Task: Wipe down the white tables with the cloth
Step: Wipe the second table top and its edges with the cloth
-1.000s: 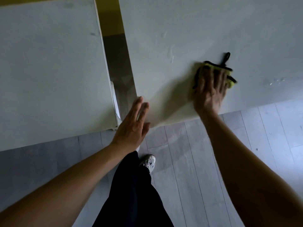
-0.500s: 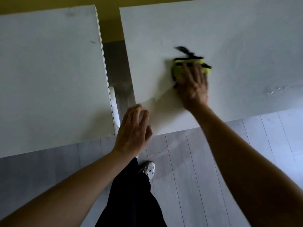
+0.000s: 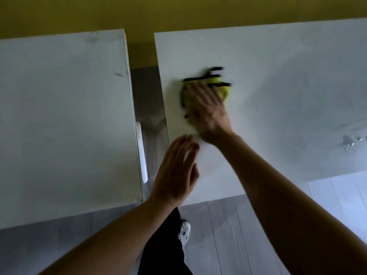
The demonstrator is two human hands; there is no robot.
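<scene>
You are in the middle of wiping the right table [image 3: 278, 62]. Your right hand [image 3: 208, 110] lies flat on the yellow cloth [image 3: 223, 90], fingers straight and slightly spread, pressing it onto the top near the table's left edge, about midway back (the picture is blurred there, so how the thumb lies I cannot tell). Your left hand [image 3: 176, 173] rests open at the near left corner of the same table, fingers straight and close together, holding nothing.

Wet drops [image 3: 350, 142] sit far off to the right on this top, well apart from the cloth. By my judgement, the next stroke should sweep rightward toward them with flat, even pressure. The left table [image 3: 65, 116], across the gap, probably awaits its turn.
</scene>
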